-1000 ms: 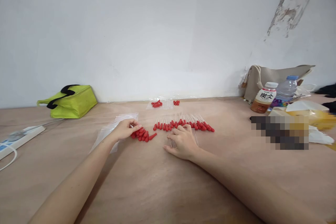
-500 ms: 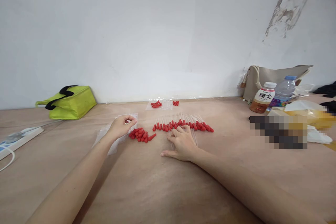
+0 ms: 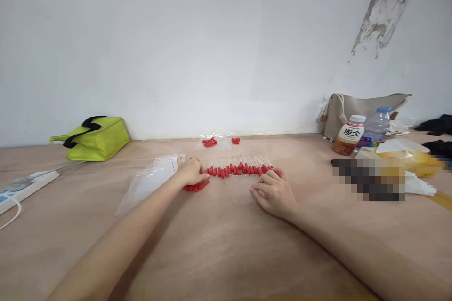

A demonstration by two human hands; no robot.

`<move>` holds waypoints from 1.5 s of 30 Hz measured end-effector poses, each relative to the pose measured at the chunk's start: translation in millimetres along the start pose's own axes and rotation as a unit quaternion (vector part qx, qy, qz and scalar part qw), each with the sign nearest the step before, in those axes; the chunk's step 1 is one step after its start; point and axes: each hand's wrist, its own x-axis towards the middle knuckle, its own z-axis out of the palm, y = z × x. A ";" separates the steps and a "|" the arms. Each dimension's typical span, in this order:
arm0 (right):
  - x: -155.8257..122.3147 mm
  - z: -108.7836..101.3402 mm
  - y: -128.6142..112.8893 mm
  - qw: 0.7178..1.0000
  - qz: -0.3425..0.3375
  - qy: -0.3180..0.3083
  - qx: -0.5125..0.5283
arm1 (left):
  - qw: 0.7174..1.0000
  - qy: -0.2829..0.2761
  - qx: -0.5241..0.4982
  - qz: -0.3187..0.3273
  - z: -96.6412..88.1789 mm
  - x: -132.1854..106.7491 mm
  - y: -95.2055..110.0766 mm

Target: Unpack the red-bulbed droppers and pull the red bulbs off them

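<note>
In mid-frame, I had my left hand [image 3: 191, 172] and right hand [image 3: 276, 192] half-curled at opposite ends of the red-tipped sticks [image 3: 240, 168]; I couldn't tell whether either gripped any.

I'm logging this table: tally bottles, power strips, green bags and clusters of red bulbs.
Bottles: 2 (white-capped bottle, blue-capped bottle)
Power strip: 1
Lime-green bag: 1
Red bulb clusters: 4 (far left, far right, row, nearest pile)
Total: 8

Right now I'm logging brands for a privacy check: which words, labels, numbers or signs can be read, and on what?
"炭仌": large characters on the brown drink bottle, the second less sharp.
Smaller print there: too small to read.
Clear bottle: its label is too blurred to read.
</note>
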 end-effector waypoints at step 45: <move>-14.5 -5.6 -28.1 0.991 -0.117 -0.044 0.039 | 0.899 0.283 -0.070 0.328 35.3 -90.7 35.7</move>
